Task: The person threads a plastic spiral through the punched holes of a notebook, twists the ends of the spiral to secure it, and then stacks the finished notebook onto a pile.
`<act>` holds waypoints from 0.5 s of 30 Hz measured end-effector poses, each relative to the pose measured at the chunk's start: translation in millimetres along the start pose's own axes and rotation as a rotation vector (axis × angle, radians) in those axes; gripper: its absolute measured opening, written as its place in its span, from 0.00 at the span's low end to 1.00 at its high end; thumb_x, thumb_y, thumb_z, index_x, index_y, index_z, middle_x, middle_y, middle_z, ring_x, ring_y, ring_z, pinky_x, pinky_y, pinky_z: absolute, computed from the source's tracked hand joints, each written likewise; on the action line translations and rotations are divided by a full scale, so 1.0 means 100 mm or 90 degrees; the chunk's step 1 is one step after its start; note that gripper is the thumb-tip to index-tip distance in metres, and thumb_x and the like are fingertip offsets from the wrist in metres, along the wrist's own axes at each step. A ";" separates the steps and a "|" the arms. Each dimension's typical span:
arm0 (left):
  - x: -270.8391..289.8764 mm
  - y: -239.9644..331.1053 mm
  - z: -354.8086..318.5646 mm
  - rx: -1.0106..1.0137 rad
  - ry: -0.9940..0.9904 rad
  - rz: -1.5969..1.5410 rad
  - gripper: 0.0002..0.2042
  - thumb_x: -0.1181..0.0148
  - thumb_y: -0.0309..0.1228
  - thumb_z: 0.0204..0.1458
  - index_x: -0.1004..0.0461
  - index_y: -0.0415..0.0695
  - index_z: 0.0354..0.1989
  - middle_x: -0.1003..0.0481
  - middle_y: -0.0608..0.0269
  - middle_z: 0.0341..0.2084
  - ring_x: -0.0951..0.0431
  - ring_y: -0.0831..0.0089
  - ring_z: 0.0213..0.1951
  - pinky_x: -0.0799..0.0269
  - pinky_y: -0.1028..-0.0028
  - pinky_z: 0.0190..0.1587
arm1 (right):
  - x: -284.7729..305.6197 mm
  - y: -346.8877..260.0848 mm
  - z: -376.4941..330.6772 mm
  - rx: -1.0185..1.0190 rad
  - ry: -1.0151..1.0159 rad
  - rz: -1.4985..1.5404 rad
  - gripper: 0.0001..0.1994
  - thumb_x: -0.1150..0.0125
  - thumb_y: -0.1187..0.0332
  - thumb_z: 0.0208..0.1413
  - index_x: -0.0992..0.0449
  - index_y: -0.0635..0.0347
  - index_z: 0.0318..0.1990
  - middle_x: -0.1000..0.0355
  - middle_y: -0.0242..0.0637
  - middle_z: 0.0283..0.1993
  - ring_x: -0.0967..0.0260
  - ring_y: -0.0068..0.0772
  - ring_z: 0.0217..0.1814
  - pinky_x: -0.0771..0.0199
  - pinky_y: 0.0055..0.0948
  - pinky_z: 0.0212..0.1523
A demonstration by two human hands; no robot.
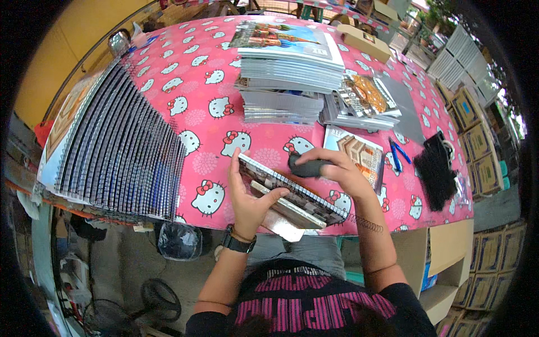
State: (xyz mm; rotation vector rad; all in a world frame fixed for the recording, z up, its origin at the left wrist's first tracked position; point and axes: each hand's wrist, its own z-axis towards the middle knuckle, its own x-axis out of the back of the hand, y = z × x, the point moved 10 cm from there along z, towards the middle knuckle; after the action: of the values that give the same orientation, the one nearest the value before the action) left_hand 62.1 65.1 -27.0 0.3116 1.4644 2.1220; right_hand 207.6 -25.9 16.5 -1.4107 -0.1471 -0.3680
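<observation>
A spiral-bound notebook point(303, 188) with a row of coil loops along its upper edge is tilted over the table's near edge. My left hand point(251, 206) is closed around its left end, thumb across the near side. From the right end of that edge, a loose length of dark coil point(368, 223) trails past my right wrist. My right hand point(339, 170) grips a dark, rounded thing point(306, 167) just above the coil edge; its kind I cannot make out. Below the notebook is a pale flat piece point(283, 226) at the table edge.
A long row of coil-bound books point(112, 146) fills the left side. Stacks of printed booklets point(292, 67) stand at the back, with a loose cover point(359, 154) nearer. To the right lie blue cutters point(398, 154) and a pile of black coils point(435, 174). Cartons point(477, 143) stand beyond.
</observation>
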 end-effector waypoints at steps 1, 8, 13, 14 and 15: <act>-0.01 -0.02 -0.02 0.020 0.000 -0.017 0.55 0.23 0.28 0.25 0.55 0.40 0.65 0.42 0.52 0.56 0.38 0.64 0.56 0.40 0.67 0.57 | -0.03 -0.11 -0.01 0.076 -0.007 0.190 0.31 0.45 0.42 0.48 0.25 0.65 0.43 0.28 0.41 0.43 0.33 0.33 0.47 0.37 0.32 0.51; -0.01 -0.07 0.00 -0.005 0.011 -0.033 0.54 0.23 0.34 0.28 0.53 0.39 0.65 0.41 0.50 0.55 0.38 0.59 0.56 0.43 0.65 0.58 | -0.03 -0.01 0.03 0.015 -0.021 0.221 0.31 0.46 0.43 0.50 0.26 0.67 0.45 0.28 0.40 0.44 0.33 0.33 0.48 0.36 0.32 0.51; 0.04 -0.02 -0.02 -0.053 0.024 0.055 0.53 0.23 0.35 0.28 0.52 0.37 0.64 0.41 0.49 0.54 0.39 0.58 0.55 0.44 0.64 0.59 | -0.01 0.16 0.24 -0.082 -0.002 -0.159 0.28 0.44 0.46 0.51 0.25 0.64 0.45 0.28 0.40 0.45 0.33 0.34 0.50 0.37 0.31 0.53; 0.02 -0.03 0.00 -0.040 0.023 0.013 0.53 0.23 0.36 0.28 0.52 0.37 0.64 0.41 0.49 0.54 0.39 0.58 0.55 0.44 0.64 0.59 | 0.00 0.02 0.20 -0.023 0.009 0.093 0.24 0.42 0.50 0.51 0.25 0.63 0.45 0.28 0.40 0.45 0.33 0.33 0.49 0.37 0.31 0.52; 0.01 -0.07 -0.04 -0.010 0.018 -0.023 0.53 0.23 0.37 0.28 0.52 0.37 0.64 0.41 0.49 0.54 0.39 0.58 0.55 0.44 0.64 0.59 | -0.10 -0.08 0.19 0.058 -0.035 0.232 0.23 0.42 0.52 0.51 0.25 0.63 0.45 0.28 0.39 0.43 0.33 0.31 0.47 0.36 0.30 0.50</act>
State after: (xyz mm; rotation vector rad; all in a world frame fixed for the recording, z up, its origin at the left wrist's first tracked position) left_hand 61.3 64.4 -34.8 0.2476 1.4569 2.1162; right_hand 198.0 -6.8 24.1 -1.3257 0.0493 -0.0208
